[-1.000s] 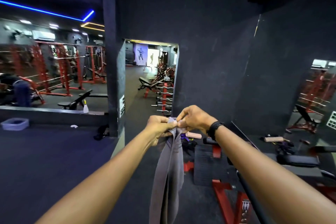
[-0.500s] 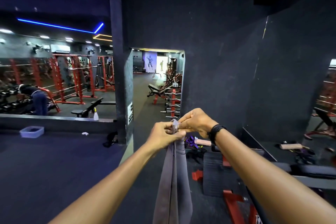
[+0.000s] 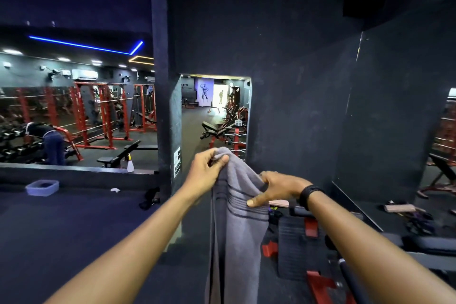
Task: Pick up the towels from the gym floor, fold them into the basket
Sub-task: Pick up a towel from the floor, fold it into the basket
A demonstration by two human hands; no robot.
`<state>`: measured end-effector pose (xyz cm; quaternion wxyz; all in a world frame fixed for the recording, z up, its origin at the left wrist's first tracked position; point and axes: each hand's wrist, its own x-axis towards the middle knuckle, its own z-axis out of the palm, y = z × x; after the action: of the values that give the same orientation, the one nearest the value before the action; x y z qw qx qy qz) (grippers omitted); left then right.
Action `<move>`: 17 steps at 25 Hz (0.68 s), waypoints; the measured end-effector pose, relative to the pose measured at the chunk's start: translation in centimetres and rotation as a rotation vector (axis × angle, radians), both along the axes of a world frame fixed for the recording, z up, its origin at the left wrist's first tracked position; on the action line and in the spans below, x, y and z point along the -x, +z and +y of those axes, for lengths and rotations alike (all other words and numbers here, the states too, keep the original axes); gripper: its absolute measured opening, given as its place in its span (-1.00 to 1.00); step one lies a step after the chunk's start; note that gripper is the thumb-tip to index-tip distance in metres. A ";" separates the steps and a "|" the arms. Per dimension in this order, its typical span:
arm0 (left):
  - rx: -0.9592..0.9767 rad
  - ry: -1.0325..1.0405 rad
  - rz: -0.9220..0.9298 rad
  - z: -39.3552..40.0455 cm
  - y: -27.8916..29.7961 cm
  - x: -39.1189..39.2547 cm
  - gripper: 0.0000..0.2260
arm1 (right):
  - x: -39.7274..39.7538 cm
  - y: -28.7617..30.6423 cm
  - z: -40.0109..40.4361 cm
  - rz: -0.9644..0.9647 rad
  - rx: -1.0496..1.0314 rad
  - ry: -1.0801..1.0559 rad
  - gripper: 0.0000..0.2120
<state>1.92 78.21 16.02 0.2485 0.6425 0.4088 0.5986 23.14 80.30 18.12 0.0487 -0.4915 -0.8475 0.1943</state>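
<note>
1. Nearest, both forearms reach forward from the bottom edge, which keeps the grey towel [image 3: 237, 224] hanging clear in front of the body, so it falls straight for folding.
2. The right hand [image 3: 278, 187] grips the towel's right edge below the top; its thumb lies flat across the dark stripes and the other fingers curl behind the cloth. That hold looks meant to slide down or steady the edge, which I judge to be part of folding the towel in half.
3. The left hand [image 3: 206, 171] sits higher, pinching the bunched top of the towel between thumb and curled fingers, so it carries the weight.
4. Just beyond, on the right, a black and red bench [image 3: 308, 237] stands behind the towel.
5. Far left on the dark floor, a pale blue basket [image 3: 42, 187] rests against the low wall, well apart from the towel; it is likely where the fold ends up.
6. A small white scrap [image 3: 115, 190] lies near it; whether it is a towel I cannot tell.
</note>
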 end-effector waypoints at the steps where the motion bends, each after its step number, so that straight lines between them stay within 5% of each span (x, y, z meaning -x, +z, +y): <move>1: -0.008 0.037 -0.002 0.3 0.6 0.8 -0.90 | -0.2 -0.5 0.1 -0.114 -0.120 -0.058 -0.62; 4: 0.020 0.186 0.060 1.8 -0.1 4.4 -0.93 | -0.9 -0.2 0.3 -0.070 -0.460 -0.175 -0.60; 7: 0.104 0.341 0.079 2.5 -2.2 6.9 -0.81 | -1.8 1.1 1.6 -0.022 -0.566 -0.196 -0.55; 10: 0.084 0.377 0.027 2.9 -3.2 7.4 -0.83 | -2.1 1.4 2.1 0.196 -0.459 -0.076 -0.48; 13: 0.056 0.387 -0.079 3.3 -3.0 7.7 -0.94 | -2.0 0.8 2.3 0.589 -0.433 -0.087 -0.74; 15: 0.091 0.364 0.046 3.6 -2.9 8.3 -0.89 | -2.1 0.3 2.3 0.787 -0.306 -0.079 -0.74; 17: 0.213 0.304 0.300 3.6 -3.2 8.8 -0.78 | -2.8 -0.4 2.0 0.768 -0.109 -0.076 -0.61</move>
<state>-6.89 81.85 12.84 0.1587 0.6254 0.5940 0.4805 25.95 82.30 17.71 0.3956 -0.4109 -0.7578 0.3167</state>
